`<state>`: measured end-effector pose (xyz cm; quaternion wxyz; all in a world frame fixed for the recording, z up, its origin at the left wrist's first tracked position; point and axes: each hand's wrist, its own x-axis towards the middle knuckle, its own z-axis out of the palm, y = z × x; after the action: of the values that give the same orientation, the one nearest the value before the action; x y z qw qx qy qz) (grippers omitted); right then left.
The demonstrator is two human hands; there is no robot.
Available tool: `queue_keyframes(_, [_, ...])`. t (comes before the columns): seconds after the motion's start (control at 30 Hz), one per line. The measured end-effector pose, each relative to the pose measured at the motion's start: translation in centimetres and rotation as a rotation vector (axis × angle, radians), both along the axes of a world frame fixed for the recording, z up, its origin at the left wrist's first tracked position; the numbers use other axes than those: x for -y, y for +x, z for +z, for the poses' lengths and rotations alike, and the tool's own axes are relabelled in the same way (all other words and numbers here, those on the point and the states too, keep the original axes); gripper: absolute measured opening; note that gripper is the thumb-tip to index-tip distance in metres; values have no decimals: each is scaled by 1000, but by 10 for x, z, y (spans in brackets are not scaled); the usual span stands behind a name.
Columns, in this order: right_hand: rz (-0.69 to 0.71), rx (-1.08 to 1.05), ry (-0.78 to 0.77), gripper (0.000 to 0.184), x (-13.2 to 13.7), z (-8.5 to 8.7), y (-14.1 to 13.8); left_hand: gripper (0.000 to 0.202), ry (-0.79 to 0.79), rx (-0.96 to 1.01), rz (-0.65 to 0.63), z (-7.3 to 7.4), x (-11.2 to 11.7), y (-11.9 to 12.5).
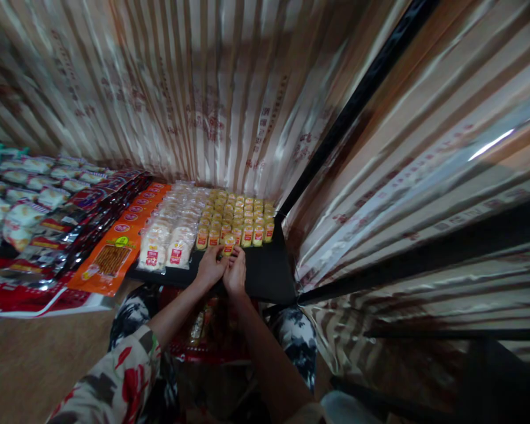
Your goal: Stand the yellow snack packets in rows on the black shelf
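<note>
Between the fingertips of my left hand [211, 266] and my right hand [235, 271] is a small yellow snack packet [228, 245] with a red label. Both hands are closed on it, just in front of rows of matching packets [247, 221]. The rows stand on a black shelf [267, 274]. Left of them lie rows of clear packs of round white crackers [176, 244] with red labels. My palms and some fingers are turned away from view.
Further left lie a large orange snack bag [115, 253], dark shiny packs [57, 241] and white packs [30, 215]. A patterned, pleated curtain [203, 100] hangs behind, crossed by a black pole [344, 112] at the right. Below the shelf, a red container [207, 330] holds more packets.
</note>
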<state>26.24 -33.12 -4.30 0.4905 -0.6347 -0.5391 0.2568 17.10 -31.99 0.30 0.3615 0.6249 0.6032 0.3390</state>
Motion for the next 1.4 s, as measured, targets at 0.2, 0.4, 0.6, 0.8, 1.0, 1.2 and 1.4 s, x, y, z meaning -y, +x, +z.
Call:
queue_keyframes(0.2, [59, 58, 35, 39, -2, -1, 0, 43, 0, -7, 33, -1, 1, -1])
queue_keyframes(0.4, [95, 75, 66, 43, -2, -6, -1, 40, 82, -37, -16, -6, 1, -2])
queue_keyframes(0.6, [91, 97, 23, 46, -4, -12, 2, 37, 79, -135, -79, -13, -1, 1])
queue_keyframes(0.8, [64, 109, 37, 43, -3, -5, 2, 33, 72, -114, -88, -15, 1, 5])
queue_keyframes(1.0, [20, 123, 108, 37, 13, 13, -2, 27, 177, -62, -29, -7, 26, -12])
queue_keyframes(1.2, [121, 67, 14, 30, 71, 10, -1, 24, 127, -43, -201, -21, 80, -35])
queue_keyframes(1.4, [306, 288, -260, 22, 115, -33, 10, 18, -327, -267, -445, -61, 111, -49])
